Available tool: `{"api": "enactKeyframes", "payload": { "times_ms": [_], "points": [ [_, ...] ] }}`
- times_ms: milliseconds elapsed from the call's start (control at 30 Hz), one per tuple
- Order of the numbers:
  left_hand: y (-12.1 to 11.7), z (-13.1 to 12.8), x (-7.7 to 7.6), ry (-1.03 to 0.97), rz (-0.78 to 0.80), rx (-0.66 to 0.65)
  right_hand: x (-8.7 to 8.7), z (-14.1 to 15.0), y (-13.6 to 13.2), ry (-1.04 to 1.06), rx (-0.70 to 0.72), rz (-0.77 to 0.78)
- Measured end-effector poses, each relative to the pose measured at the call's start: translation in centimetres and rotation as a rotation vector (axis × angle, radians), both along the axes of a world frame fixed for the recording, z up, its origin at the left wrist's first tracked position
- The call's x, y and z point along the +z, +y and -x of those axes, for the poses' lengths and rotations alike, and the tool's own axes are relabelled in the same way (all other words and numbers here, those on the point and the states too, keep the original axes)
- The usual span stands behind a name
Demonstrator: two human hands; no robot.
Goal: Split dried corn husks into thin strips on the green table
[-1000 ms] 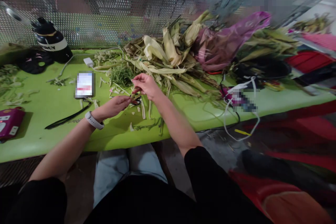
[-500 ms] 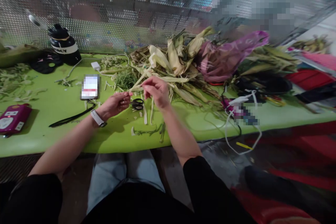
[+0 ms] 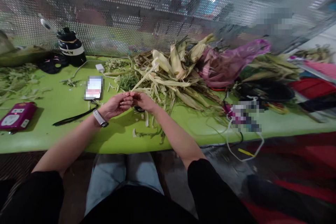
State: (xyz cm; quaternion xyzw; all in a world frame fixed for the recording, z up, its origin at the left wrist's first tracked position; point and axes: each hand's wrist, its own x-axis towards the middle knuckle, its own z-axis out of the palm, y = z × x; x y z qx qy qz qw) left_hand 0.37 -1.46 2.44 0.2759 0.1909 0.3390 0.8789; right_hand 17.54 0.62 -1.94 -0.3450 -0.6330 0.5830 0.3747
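Over the green table my left hand (image 3: 118,105) and my right hand (image 3: 143,100) meet, fingertips together. Both are closed in a pinch at the near end of a pale corn husk strip (image 3: 141,81), which slants up and away toward the husk pile (image 3: 180,63). Exactly how the fingers share the strip is hidden. Beneath my right hand, black scissors (image 3: 139,109) show only in part. Thin green shreds (image 3: 128,82) lie just beyond my hands. Husk scraps (image 3: 147,119) are scattered on the near side.
Left of my hands are a phone (image 3: 93,87), a black strap (image 3: 75,119), a purple power box (image 3: 18,115) and a black bottle (image 3: 70,48). A pink plastic bag (image 3: 220,64) sits at the right, near white cables (image 3: 228,136). A perforated metal screen (image 3: 118,10) stands behind.
My right hand has moved left and slightly down, closing the gap to my left hand at the strip's near end. It now covers more of the scissors. The view has shifted slightly.
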Motion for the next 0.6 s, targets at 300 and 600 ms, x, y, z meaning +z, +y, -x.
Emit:
{"api": "enactKeyframes", "payload": {
  "times_ms": [300, 600],
  "points": [
    [2.1, 1.8, -1.1, 0.318, -0.238, 0.041, 2.9, -1.6, -1.8, -0.556, -0.160, -0.476],
    [1.3, 0.9, -1.4, 0.916, -0.811, 0.254, 3.2, -1.1, -3.0, -0.813, -0.190, -0.786]
  ]
}}
